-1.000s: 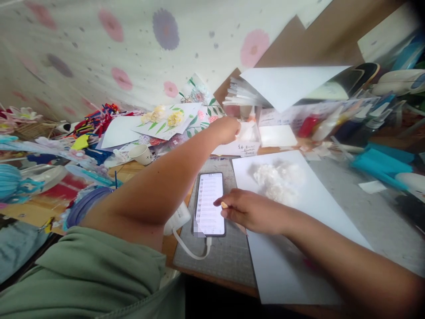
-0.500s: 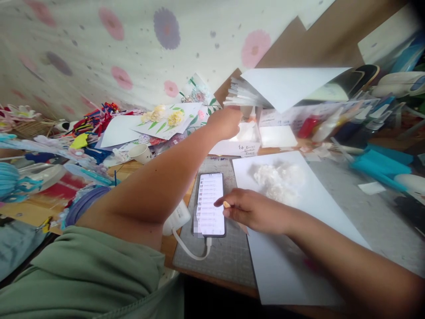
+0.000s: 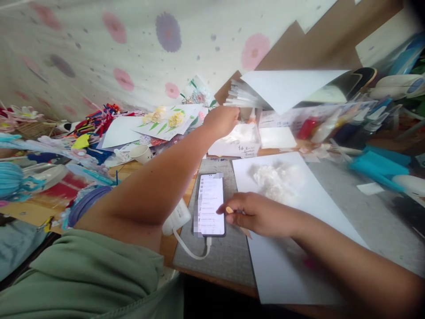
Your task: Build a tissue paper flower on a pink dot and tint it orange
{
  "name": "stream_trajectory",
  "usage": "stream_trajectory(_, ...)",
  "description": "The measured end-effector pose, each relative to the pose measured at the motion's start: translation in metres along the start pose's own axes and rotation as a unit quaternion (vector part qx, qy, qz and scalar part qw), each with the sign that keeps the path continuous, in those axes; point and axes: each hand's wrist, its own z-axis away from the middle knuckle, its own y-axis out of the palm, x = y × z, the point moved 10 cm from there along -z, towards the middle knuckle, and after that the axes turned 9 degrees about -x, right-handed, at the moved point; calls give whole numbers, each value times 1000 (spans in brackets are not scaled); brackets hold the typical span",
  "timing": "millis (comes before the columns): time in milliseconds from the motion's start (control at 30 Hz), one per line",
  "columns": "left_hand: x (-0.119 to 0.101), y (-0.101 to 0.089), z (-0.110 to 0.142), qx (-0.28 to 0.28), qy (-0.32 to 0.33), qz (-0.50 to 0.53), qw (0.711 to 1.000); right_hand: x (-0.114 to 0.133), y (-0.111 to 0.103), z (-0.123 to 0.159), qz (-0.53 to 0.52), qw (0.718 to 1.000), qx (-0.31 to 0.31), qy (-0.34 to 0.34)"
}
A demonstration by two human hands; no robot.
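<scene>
My right hand [image 3: 257, 215] stretches its index finger onto the lit screen of a phone [image 3: 211, 206], which shows a list. Between its fingers it grips a thin, pale wooden stick [image 3: 229, 210], whose end pokes out; the rest is mostly hidden. My left hand [image 3: 221, 120] is closed at the edge of a white box [image 3: 234, 149] filled with white crinkled material [image 3: 244, 133]. Its fingertips point away from me, so whatever they grip is hidden. Beside my right hand, a fluffy white clump [image 3: 279, 179] lies on a sheet of white paper [image 3: 282, 266].
A white charger [image 3: 179, 217] is cabled to the phone on the grey cutting mat [image 3: 229, 261]. Left stand a paper cup [image 3: 141, 153] and a card with yellow flowers [image 3: 166, 122]. Bottles [image 3: 308, 127] and blue sheets [image 3: 378, 164] are on the right.
The list on the phone screen has scrolled. My right hand has shifted slightly right and down, its finger still at the screen. My left hand has shifted slightly left.
</scene>
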Motion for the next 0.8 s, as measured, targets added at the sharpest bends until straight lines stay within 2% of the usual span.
stream_trajectory(133,3,0,-1,-13,-3,20,1000,-3,-8,-2,46,998,-47,0)
stream_trajectory(367,6,-4,-1,-25,-17,38,999,-1,1,0,74,997,-29,-21)
stream_trajectory(533,5,-12,2,-33,-18,31,999,3,3,5,17,1000,7,-15)
stream_trajectory(667,3,-15,5,-25,-26,28,999,2,-6,3,23,999,-35,-14)
stream_trajectory(800,3,-19,7,-27,-36,25,999,0,-3,2,39,998,-35,-29)
